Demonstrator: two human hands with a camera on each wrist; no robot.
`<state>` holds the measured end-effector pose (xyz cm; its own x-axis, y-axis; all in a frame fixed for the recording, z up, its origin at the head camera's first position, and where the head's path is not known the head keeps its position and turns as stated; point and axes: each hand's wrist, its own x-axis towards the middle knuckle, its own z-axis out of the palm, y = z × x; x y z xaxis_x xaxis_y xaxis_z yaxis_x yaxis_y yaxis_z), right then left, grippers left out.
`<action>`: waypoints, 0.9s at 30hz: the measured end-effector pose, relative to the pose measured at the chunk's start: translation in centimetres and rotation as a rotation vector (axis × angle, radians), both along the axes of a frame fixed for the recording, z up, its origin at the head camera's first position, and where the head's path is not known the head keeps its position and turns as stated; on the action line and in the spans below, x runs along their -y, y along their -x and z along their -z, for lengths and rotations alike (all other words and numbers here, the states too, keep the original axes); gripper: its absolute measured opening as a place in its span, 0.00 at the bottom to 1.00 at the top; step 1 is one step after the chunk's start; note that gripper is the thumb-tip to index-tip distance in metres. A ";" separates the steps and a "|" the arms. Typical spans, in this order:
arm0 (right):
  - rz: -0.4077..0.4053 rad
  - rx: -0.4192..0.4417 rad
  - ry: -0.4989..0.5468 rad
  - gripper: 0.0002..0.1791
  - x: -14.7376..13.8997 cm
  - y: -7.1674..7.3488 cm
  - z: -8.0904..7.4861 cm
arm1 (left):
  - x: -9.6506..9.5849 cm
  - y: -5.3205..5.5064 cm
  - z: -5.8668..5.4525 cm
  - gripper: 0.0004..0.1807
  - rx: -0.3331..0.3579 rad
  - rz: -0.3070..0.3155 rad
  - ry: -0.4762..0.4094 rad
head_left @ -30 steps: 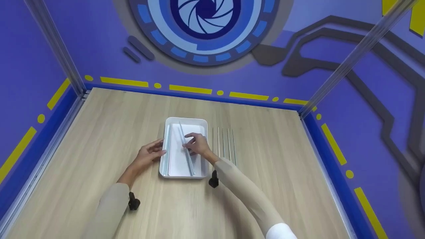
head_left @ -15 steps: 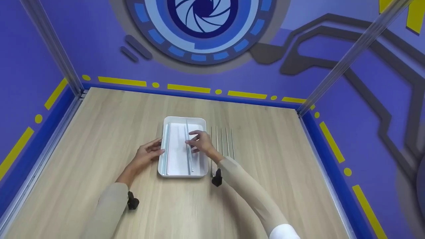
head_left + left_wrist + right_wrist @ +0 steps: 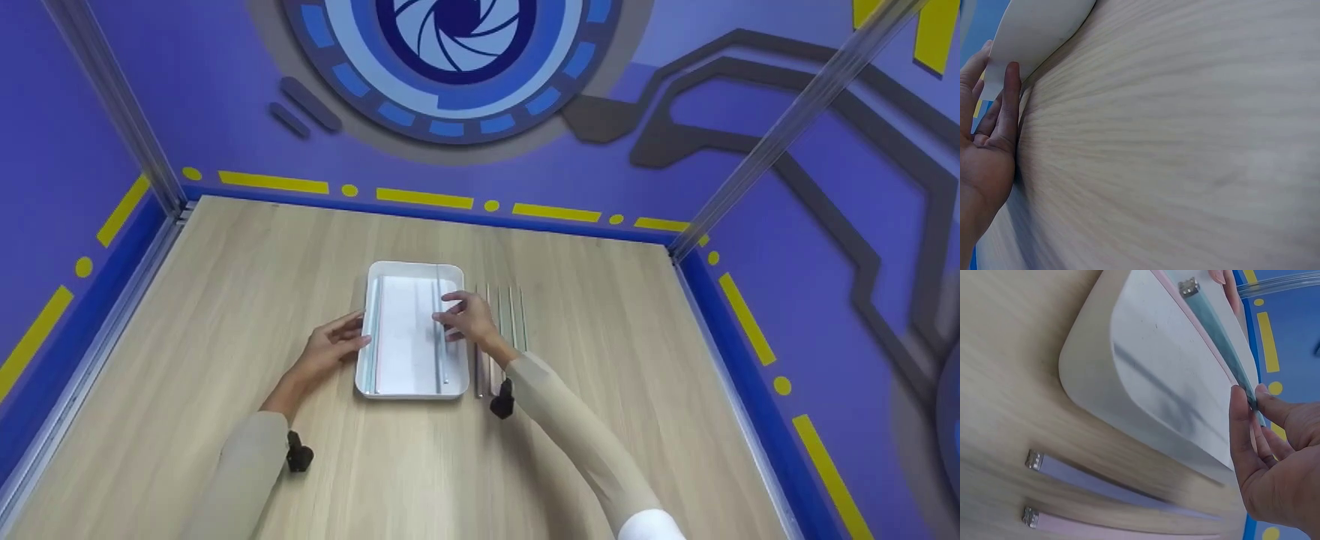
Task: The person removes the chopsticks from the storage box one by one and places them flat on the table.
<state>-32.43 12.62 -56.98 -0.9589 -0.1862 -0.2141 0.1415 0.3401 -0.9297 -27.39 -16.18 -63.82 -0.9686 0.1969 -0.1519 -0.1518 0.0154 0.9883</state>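
Note:
A thin teal stick with a silver metal end [image 3: 1216,326] is pinched between thumb and fingertips of the right hand [image 3: 471,316]. It hangs lengthwise over the right part of a white rectangular tray [image 3: 409,341], tilted above the bottom, its shadow beneath. Along the tray's left wall lie other thin pale sticks [image 3: 373,341]; a pink stick [image 3: 1188,309] shows among them in the right wrist view. The left hand [image 3: 330,346] touches the tray's left side with fairly straight fingers; in the left wrist view its fingertips lie against the outer wall.
To the right of the tray, several more thin sticks [image 3: 514,315] lie side by side on the wooden table [image 3: 405,465]. A lilac stick [image 3: 1086,479] and a pale pink one [image 3: 1086,522] are nearest the tray. Blue panels [image 3: 525,180] enclose the table.
The right hand has carried the teal stick rightward across the tray, and the stick has turned from slanted to nearly parallel with the tray's long side. The left hand keeps its place.

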 end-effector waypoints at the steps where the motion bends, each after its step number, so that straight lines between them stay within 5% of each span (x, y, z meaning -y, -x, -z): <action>1: 0.001 -0.002 0.002 0.28 -0.2 0.0 -0.1 | -0.1 0.0 0.0 0.38 -0.001 -0.003 0.005; 27: 0.108 -0.023 -0.061 0.27 -7.6 -0.4 -1.2 | 0.2 0.0 0.0 0.38 -0.005 0.018 0.055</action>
